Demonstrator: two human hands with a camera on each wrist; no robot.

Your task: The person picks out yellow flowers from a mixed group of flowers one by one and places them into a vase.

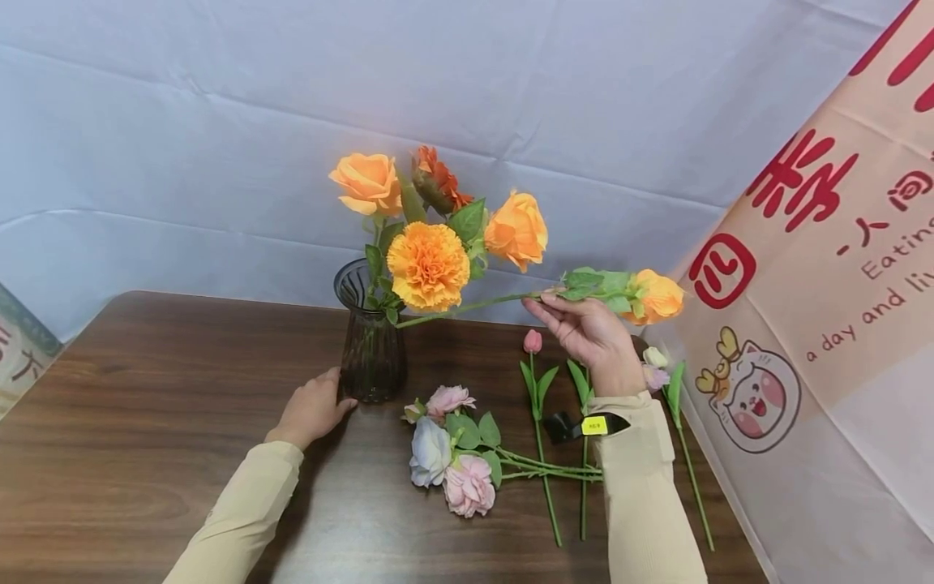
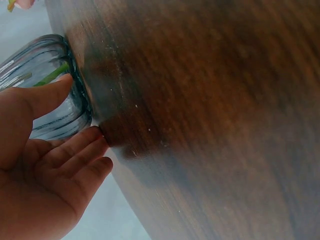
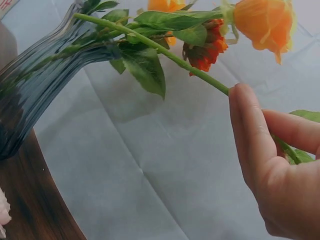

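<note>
My right hand [image 1: 584,328] pinches the stem of an orange rose [image 1: 659,297] between thumb and fingers. The stem lies nearly level, bloom to the right, its bare cut end [image 3: 77,16] overlapping the vase's mouth in the right wrist view. A dark ribbed glass vase [image 1: 374,357] stands upright on the table, holding two orange roses [image 1: 367,184], an orange carnation [image 1: 428,266] and a rust-red flower [image 1: 440,180]. Beside the vase's base is my left hand [image 1: 310,410], thumb and nearly straight fingers spread at the glass [image 2: 55,112].
Pink and pale blue flowers [image 1: 469,485] lie before the vase, stems pointing right. A pink tulip [image 1: 533,341] and other long-stemmed flowers [image 1: 674,388] lie at the right, partly under my right forearm. The wooden table [image 1: 182,365] meets a pale cloth backdrop [image 1: 219,146]; a printed banner [image 1: 817,341] hangs right.
</note>
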